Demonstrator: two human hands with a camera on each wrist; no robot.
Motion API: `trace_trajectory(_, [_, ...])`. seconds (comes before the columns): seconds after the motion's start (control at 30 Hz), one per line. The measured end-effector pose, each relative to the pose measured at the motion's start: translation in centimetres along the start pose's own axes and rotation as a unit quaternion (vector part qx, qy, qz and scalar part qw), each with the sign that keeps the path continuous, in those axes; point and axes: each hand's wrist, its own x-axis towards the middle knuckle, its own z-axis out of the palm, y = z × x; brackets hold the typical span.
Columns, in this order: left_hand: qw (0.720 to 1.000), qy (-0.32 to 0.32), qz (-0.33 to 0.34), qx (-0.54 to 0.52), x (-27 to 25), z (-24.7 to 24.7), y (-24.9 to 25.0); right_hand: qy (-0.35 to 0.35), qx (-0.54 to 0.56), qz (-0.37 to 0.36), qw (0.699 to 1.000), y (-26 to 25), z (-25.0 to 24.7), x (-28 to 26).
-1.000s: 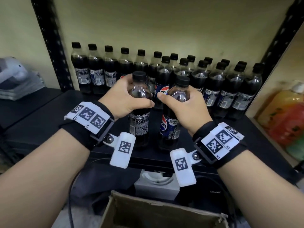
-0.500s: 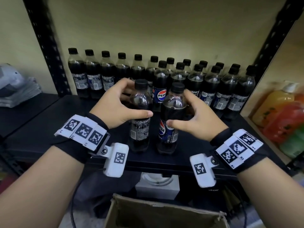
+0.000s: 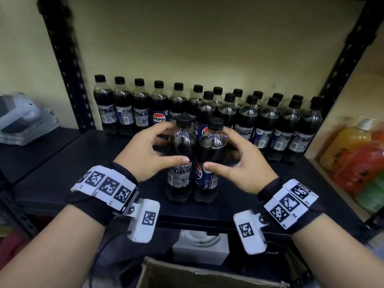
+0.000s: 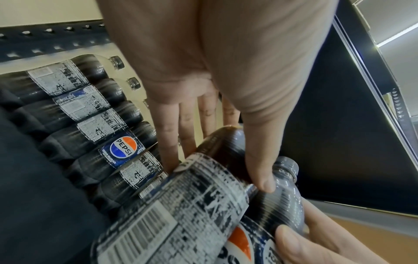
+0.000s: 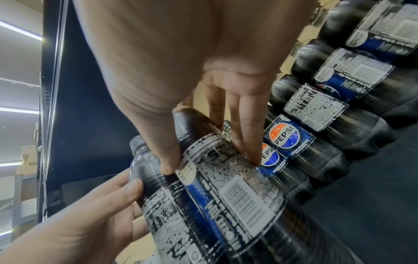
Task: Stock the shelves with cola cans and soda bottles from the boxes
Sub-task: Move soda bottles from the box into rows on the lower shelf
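Two dark Pepsi bottles stand side by side near the front of the black shelf (image 3: 79, 163). My left hand (image 3: 164, 143) cups the left bottle (image 3: 180, 154) loosely, its thumb (image 4: 260, 169) on the front and its straight fingers behind the neck. In the same loose way my right hand (image 3: 230, 150) cups the right bottle (image 3: 212, 150), with its thumb (image 5: 167, 157) on the front and its fingers (image 5: 246, 128) straight behind. A gap shows between each palm and its bottle.
Rows of the same bottles (image 3: 249, 113) fill the back of the shelf, two deep on the right. Black perforated posts (image 3: 66, 65) frame the bay. Coloured drink bottles (image 3: 357, 163) stand at right. An open cardboard box (image 3: 187, 275) and a white box (image 3: 199, 248) sit below.
Both bottles came down onto the shelf. My hands went from a firm grip round them to a loose, opened cup and slid back towards me.
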Motion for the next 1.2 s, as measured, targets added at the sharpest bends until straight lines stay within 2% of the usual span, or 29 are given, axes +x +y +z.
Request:
trace_trajectory(0.27, [0.997,0.012,-0.011,0.08,0.4,-1.2,-0.8,0.009,-0.008,0.021,1.0,0.3,1.0,1.0])
trace_trajectory(0.53, [0.992,0.023,-0.032,0.123,3.7,-2.2,-2.2,0.022,-0.001,0.024,0.999,1.3,2.6,4.4])
trace_trajectory(0.93, [0.991,0.024,-0.034,0.128,8.7,-3.7,-4.9,0.028,-0.02,0.038,0.999,1.9,4.0,9.4])
trace_trajectory(1.2, [0.994,0.044,-0.011,0.102,10.6,-4.6,-6.5,0.056,-0.05,0.006,0.997,3.0,5.6,13.1])
